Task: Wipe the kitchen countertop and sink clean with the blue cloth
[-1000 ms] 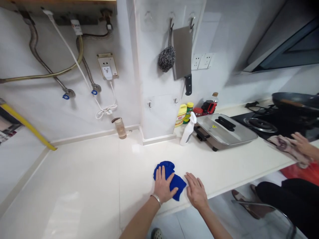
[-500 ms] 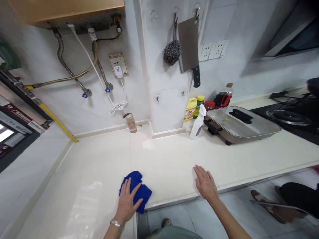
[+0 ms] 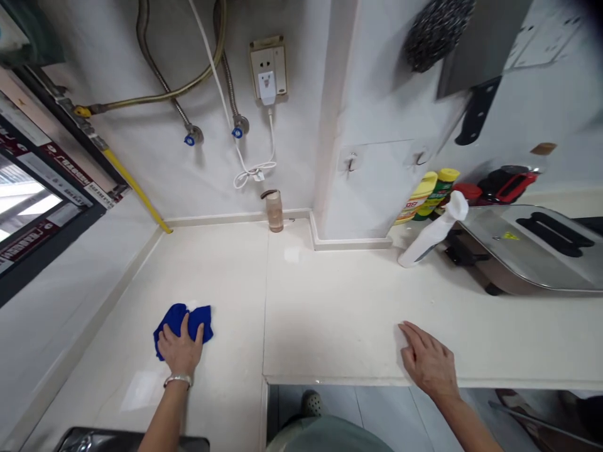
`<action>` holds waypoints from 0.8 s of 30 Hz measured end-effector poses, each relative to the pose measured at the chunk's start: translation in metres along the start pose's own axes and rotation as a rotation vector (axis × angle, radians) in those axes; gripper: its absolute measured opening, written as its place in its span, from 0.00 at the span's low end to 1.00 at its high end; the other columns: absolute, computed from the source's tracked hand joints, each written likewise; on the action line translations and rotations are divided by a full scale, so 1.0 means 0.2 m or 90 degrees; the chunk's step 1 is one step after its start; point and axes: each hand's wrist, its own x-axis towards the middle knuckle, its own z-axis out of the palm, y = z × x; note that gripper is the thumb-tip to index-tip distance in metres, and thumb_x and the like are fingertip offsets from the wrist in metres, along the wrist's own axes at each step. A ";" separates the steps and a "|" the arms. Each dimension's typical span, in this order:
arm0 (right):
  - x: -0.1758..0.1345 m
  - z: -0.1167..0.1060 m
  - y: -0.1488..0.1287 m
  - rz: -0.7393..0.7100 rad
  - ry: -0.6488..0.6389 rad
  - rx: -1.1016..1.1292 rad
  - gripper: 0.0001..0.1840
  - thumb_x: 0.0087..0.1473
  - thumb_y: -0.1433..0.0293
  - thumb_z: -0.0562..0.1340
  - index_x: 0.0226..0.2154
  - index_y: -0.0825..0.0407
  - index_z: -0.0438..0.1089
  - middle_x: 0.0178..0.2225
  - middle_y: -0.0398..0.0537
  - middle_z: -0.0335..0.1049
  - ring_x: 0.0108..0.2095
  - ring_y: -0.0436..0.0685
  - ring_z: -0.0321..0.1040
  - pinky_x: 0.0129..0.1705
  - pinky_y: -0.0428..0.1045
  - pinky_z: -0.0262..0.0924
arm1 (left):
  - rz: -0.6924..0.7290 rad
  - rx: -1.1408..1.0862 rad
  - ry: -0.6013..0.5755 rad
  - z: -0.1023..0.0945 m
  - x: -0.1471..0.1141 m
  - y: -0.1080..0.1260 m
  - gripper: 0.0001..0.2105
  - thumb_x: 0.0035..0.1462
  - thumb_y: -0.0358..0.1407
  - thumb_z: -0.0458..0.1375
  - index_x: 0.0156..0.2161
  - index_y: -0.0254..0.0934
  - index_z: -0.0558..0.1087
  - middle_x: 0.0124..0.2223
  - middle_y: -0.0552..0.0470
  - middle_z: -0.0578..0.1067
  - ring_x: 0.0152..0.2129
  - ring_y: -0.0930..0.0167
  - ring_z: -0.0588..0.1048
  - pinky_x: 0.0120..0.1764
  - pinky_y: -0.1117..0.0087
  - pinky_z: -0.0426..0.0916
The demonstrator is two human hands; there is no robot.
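Note:
On the white countertop (image 3: 330, 301), my left hand (image 3: 181, 348) presses down on a blue cloth (image 3: 200, 321) and grips it against the surface, fingers bent over the folds. The cloth lies crumpled, partly hidden under the palm. Well to the right, my right hand (image 3: 429, 361) rests near the counter's front edge with its fingers extended and nothing in it. Behind that hand stands a white spray bottle (image 3: 433, 232), beside a lidded electric pan (image 3: 532, 245).
A glass of cloudy liquid (image 3: 274, 212) stands by the back wall. Yellow and green bottles (image 3: 436, 191) are grouped behind the spray bottle. A cleaver (image 3: 480, 75) and a steel scrubber (image 3: 438, 31) hang above. A dark sink edge (image 3: 193, 443) shows at bottom left.
My left hand has slid the blue cloth leftward across the counter. The view has turned left and down, bringing the sink edge in. My right hand still rests on the counter.

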 end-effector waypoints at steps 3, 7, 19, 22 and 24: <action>0.00 0.00 -0.03 0.040 0.029 -0.001 0.27 0.57 0.68 0.52 0.58 0.47 0.65 0.58 0.50 0.68 0.52 0.65 0.66 0.54 0.63 0.56 | -0.029 -0.005 0.022 0.05 0.04 0.07 0.31 0.62 0.54 0.48 0.66 0.41 0.61 0.69 0.30 0.49 0.64 0.41 0.53 0.61 0.40 0.54; -0.01 -0.02 -0.04 0.035 0.049 0.021 0.26 0.56 0.68 0.53 0.58 0.46 0.66 0.57 0.50 0.70 0.51 0.65 0.67 0.54 0.62 0.55 | -0.018 -0.022 0.038 0.12 0.13 0.20 0.32 0.62 0.55 0.48 0.66 0.41 0.60 0.69 0.28 0.47 0.65 0.40 0.52 0.61 0.39 0.52; 0.00 -0.03 -0.03 0.036 0.017 0.033 0.27 0.57 0.66 0.51 0.58 0.44 0.64 0.57 0.49 0.69 0.52 0.65 0.67 0.53 0.62 0.56 | 0.098 -0.131 -0.070 0.28 0.47 1.13 0.34 0.61 0.53 0.52 0.67 0.37 0.58 0.71 0.27 0.44 0.66 0.35 0.45 0.63 0.36 0.45; 0.01 -0.03 -0.03 0.034 0.018 0.029 0.26 0.57 0.67 0.51 0.58 0.45 0.64 0.57 0.49 0.69 0.53 0.64 0.67 0.52 0.60 0.56 | 0.148 -0.166 -0.097 0.30 0.44 1.36 0.34 0.60 0.52 0.53 0.67 0.37 0.58 0.72 0.28 0.42 0.66 0.35 0.43 0.63 0.35 0.44; 0.01 -0.03 -0.03 0.031 0.023 0.024 0.26 0.58 0.67 0.51 0.58 0.44 0.64 0.58 0.48 0.69 0.52 0.64 0.67 0.52 0.60 0.57 | 0.193 -0.184 -0.109 0.30 0.37 1.49 0.34 0.60 0.52 0.54 0.67 0.38 0.58 0.72 0.30 0.42 0.67 0.36 0.42 0.63 0.35 0.43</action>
